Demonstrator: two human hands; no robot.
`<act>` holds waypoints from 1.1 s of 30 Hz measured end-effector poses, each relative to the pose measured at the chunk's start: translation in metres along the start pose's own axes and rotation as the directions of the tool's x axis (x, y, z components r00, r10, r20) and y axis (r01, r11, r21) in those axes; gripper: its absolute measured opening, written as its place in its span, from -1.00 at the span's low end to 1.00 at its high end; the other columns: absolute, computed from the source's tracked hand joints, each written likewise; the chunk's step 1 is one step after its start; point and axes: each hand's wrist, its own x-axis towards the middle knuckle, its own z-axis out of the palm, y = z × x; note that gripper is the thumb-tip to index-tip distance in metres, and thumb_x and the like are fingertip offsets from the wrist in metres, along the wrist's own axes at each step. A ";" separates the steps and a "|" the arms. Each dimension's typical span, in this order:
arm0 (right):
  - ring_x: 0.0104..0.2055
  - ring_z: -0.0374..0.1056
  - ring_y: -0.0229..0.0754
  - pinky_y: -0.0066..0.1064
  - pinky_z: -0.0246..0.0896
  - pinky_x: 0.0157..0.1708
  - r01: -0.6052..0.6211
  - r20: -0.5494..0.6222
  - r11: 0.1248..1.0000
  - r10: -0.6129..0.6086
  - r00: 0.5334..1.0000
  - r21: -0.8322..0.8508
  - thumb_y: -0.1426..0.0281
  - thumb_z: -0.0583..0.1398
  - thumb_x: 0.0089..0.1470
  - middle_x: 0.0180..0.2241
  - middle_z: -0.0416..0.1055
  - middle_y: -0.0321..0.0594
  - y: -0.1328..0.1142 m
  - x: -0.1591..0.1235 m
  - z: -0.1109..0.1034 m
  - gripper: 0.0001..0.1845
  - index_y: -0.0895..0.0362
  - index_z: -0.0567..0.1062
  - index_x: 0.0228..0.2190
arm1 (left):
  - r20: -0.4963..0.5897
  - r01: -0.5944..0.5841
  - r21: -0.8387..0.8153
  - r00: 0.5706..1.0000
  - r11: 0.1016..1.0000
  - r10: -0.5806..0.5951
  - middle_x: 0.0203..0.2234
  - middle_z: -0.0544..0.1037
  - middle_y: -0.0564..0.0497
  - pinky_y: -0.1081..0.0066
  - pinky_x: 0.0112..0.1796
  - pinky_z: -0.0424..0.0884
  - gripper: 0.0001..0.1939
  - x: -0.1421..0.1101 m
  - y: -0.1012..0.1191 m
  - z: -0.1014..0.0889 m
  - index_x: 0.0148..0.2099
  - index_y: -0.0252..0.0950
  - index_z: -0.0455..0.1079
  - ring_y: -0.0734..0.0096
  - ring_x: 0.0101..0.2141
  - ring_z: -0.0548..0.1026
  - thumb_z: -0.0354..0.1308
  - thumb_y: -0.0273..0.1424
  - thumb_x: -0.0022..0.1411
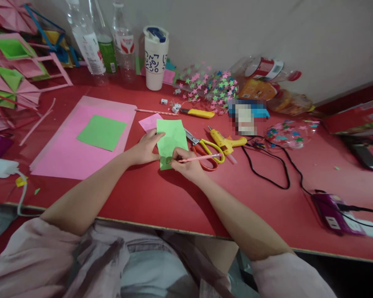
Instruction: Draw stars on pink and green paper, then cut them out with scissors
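A rectangular sheet of light green paper (173,136) lies on the red table. My left hand (144,150) rests at its left edge, thumb and fingers spread, steadying nothing between them. In my right hand (188,166) is a pink pencil (202,157), gripped near its point, which is at the lower part of the sheet. The pencil's back end reaches over a pair of scissors (216,145) with yellow and red handles. Part of a small pink paper piece (151,121) shows behind the green sheet.
Pink sheets (65,161) carry a green square (102,132) at left. A yellow glue gun (226,142) with a black cord, a utility knife (199,113) and a striped pencil (157,111) lie nearby. Bottles (124,45) and a white cup (155,62) stand behind; a purple power strip (332,213) is right.
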 end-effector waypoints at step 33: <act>-0.50 0.10 -0.32 -0.45 0.00 -0.46 -0.007 0.041 0.999 0.010 0.999 -0.053 0.41 0.15 -0.02 -0.58 0.23 -0.39 0.004 -0.002 0.006 -0.86 0.08 0.27 -0.56 | -0.038 -0.074 -0.022 0.997 0.997 0.073 0.24 0.12 -0.23 -0.05 0.27 0.08 -0.18 0.003 -0.010 0.002 0.35 -0.24 0.07 -0.10 0.29 0.10 0.25 -0.30 0.07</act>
